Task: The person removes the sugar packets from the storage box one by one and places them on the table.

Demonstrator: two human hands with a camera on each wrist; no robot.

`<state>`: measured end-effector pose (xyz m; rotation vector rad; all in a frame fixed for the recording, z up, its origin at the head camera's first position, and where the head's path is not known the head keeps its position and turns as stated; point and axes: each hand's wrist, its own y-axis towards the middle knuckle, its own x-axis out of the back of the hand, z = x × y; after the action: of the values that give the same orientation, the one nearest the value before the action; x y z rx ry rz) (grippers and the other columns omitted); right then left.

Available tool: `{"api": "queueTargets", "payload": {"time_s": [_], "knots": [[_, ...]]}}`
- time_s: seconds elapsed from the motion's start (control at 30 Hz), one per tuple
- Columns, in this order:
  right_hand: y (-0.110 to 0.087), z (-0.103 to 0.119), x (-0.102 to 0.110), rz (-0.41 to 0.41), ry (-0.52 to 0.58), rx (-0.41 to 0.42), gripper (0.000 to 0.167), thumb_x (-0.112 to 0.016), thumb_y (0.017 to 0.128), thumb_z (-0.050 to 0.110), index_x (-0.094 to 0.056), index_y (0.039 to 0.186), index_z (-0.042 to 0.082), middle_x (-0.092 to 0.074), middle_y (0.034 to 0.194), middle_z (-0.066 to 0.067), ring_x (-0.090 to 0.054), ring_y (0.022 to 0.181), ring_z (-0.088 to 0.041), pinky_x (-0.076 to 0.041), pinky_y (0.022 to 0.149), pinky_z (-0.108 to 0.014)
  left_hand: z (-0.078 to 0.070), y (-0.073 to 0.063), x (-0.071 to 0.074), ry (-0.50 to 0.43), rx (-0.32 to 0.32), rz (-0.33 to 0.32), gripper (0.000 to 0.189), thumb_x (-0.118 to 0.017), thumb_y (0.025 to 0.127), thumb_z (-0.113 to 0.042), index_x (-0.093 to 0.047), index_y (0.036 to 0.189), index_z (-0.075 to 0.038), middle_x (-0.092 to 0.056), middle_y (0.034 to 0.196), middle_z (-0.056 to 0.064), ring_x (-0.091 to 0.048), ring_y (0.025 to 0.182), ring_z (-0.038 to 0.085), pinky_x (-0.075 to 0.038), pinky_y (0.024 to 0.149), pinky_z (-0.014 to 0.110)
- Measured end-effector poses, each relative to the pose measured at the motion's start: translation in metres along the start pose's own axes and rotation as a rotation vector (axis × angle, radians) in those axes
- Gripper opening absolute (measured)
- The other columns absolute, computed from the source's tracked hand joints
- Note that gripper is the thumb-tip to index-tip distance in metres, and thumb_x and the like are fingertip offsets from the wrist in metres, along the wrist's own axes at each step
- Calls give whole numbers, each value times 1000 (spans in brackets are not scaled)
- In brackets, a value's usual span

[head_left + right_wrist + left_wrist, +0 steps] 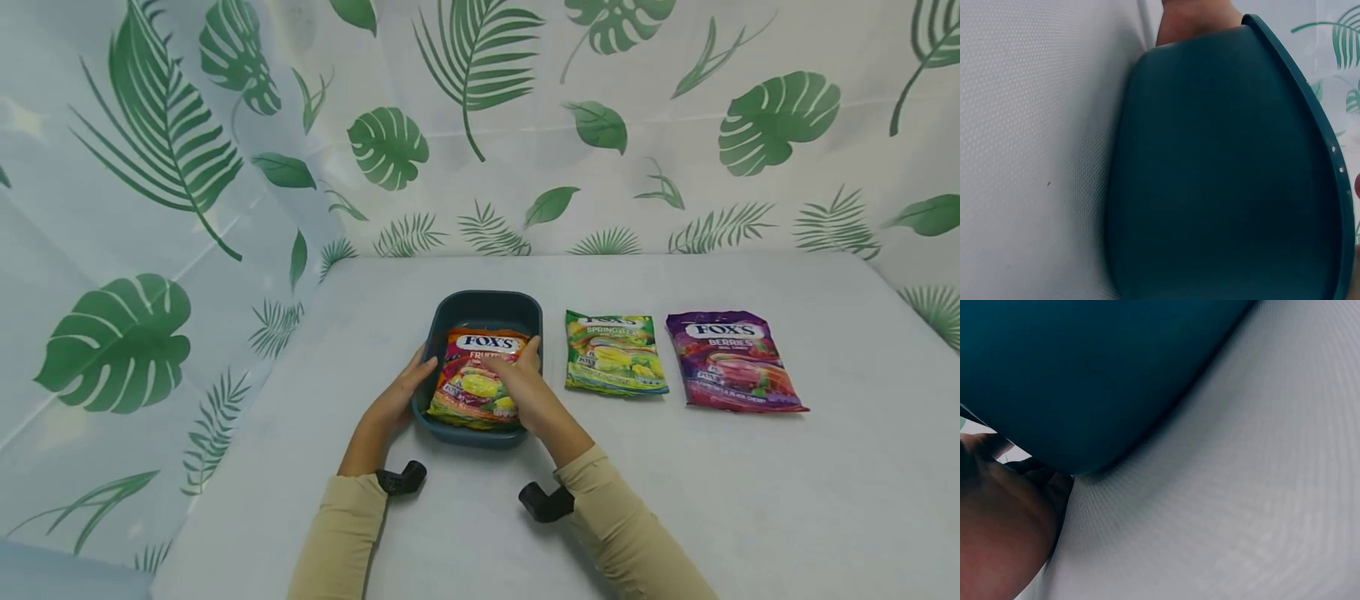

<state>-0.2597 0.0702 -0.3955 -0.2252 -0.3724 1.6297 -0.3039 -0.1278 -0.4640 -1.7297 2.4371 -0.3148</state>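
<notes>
A dark teal plastic bin (480,438) stands on the table with a red and orange FOX'S Fruits candy bag (468,387) lying face up inside. My left hand (392,402) holds the bin's left wall, its thumb over the rim and its fingers outside. Over the right rim reaches my right hand (538,400). Its thumb lies across the front of the bag, while the fingers are at the bag's right edge, partly hidden. Both wrist views show mostly the bin's outer wall (1097,381), (1222,169).
Right of the bin lies a green FOX'S Spring Tea candy bag (615,354). Farther right is a purple FOX'S Berries bag (735,362). A white cloth covers the table (465,533), and leaf-patterned curtain (495,183) hangs behind and at the left.
</notes>
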Motion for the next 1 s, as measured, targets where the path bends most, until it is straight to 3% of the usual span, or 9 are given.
{"api": "queueTargets", "payload": {"time_s": [0.17,0.4,0.6,0.77,0.87,1.0], "knots": [[-1,1,3,13,65,-18,97,-52,89,34,29,140,18,18,151,-14,5,140,-34,-5,112,-52,0,1,-1,11,-3,-3,61,-39,95,-41,-7,146,-35,-7,154,4,-5,141,30,-8,110,55],[-4,0,6,70,204,-33,92,-48,92,33,30,139,20,5,152,-18,-21,135,-34,-18,110,-53,-1,0,-1,14,1,-8,60,-38,95,-41,-8,146,-35,-8,154,4,-7,141,30,-10,111,53],[-1,-2,11,134,294,0,85,-45,94,27,23,142,11,-2,151,-18,-17,136,-36,-18,110,-52,-2,-1,-1,8,3,-2,60,-37,95,-40,-7,147,-33,-6,154,6,-6,141,31,-9,110,55],[4,-6,16,239,331,54,65,-38,96,19,0,145,0,-14,149,-18,-23,132,-34,-24,108,-46,-3,-1,1,-5,-9,19,61,-36,96,-38,-5,147,-31,-6,154,7,-10,140,32,-11,111,53],[5,-8,17,300,309,87,61,-36,96,18,-4,146,1,-17,148,-17,-22,132,-33,-21,108,-47,-3,-1,1,-8,-11,27,61,-36,96,-38,-4,147,-31,-8,154,8,-13,139,33,-13,111,52],[5,-9,17,318,282,79,62,-38,96,20,-4,147,10,-20,149,-14,-22,134,-33,-18,110,-51,-3,-1,1,-7,-8,30,61,-36,96,-39,-4,147,-31,-8,154,7,-15,139,32,-14,111,52]]}}
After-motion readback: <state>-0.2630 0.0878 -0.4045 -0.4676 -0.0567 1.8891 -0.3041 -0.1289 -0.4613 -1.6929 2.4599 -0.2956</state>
